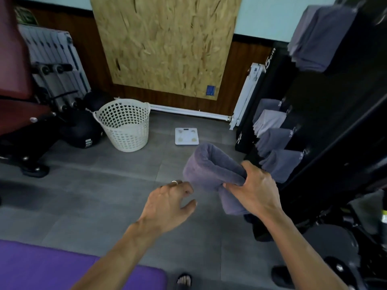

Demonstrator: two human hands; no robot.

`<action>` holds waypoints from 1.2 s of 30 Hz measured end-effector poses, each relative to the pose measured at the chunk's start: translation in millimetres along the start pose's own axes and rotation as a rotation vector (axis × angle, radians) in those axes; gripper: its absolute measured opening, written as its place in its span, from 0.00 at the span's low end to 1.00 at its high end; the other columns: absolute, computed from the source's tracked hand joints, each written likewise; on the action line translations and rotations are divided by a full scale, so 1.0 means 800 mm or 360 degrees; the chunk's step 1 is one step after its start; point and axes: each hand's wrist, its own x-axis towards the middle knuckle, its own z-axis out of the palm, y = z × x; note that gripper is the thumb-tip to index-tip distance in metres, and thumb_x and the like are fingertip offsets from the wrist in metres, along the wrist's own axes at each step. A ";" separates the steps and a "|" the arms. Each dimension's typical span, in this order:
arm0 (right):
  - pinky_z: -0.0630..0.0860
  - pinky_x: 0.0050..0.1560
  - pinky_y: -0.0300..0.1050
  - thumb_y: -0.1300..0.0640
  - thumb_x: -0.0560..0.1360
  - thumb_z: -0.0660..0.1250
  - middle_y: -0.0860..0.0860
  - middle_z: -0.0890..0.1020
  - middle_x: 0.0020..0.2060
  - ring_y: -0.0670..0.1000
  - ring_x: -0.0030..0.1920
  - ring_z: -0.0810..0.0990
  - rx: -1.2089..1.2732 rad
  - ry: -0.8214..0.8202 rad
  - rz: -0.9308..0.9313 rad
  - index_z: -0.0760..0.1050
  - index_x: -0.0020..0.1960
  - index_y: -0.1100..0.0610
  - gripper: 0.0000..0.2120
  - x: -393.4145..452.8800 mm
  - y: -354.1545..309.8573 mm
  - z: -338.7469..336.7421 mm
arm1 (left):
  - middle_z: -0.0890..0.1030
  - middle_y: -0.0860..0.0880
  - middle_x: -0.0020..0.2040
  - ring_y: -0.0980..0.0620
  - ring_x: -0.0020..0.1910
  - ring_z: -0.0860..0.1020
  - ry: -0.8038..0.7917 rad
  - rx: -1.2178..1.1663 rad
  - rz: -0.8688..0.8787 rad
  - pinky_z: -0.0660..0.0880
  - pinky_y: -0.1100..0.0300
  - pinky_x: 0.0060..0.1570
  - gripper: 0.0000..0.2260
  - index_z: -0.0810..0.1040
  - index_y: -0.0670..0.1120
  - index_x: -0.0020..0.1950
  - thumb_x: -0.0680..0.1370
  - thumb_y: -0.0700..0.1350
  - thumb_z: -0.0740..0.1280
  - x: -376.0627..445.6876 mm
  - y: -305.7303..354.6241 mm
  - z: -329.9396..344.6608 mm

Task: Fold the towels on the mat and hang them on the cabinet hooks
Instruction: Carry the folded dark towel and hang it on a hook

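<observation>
folded towel (211, 170): right hand (254, 190) grips it, long axis far-left to near-right
left hand (169, 203): loose, holds nothing, just left of towel
black cabinet (335, 126): right of towel, right hand nearer

Head-worn view, angled down and forward, hands (209, 197) close, edges perhaps distorted

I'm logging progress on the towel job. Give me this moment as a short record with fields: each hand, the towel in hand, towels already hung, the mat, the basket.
right hand: grips the folded towel near the cabinet
left hand: holds nothing, fingers loosely curled, beside the towel
towel: grey-purple, folded over, held above the floor
hung towels: several grey ones in a column on the cabinet side
mat: purple, bottom left, no towel on the visible part
basket: white, on the floor by the wall
</observation>
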 end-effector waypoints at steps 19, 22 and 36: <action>0.80 0.50 0.48 0.51 0.65 0.76 0.41 0.80 0.49 0.41 0.50 0.80 0.0362 -0.0246 -0.0099 0.73 0.58 0.43 0.23 0.401 0.145 -0.115 | 0.80 0.56 0.51 0.55 0.50 0.78 0.0049 -0.0644 0.0845 0.75 0.53 0.49 0.20 0.71 0.59 0.57 0.68 0.46 0.68 0.498 0.138 0.017; 0.74 0.58 0.39 0.50 0.68 0.72 0.39 0.76 0.57 0.40 0.60 0.76 0.0613 0.0006 -0.0179 0.72 0.64 0.43 0.25 0.426 0.154 -0.125 | 0.80 0.56 0.44 0.55 0.46 0.79 -0.0099 -0.0867 0.0739 0.76 0.52 0.46 0.14 0.73 0.55 0.49 0.69 0.42 0.73 0.557 0.164 0.028; 0.74 0.40 0.48 0.62 0.79 0.63 0.47 0.74 0.39 0.51 0.38 0.73 0.0650 0.0853 0.0243 0.68 0.48 0.51 0.07 0.482 0.174 -0.175 | 0.81 0.56 0.49 0.57 0.47 0.81 -0.1667 -0.1391 0.0709 0.78 0.55 0.38 0.08 0.78 0.49 0.55 0.77 0.40 0.66 0.762 0.280 0.037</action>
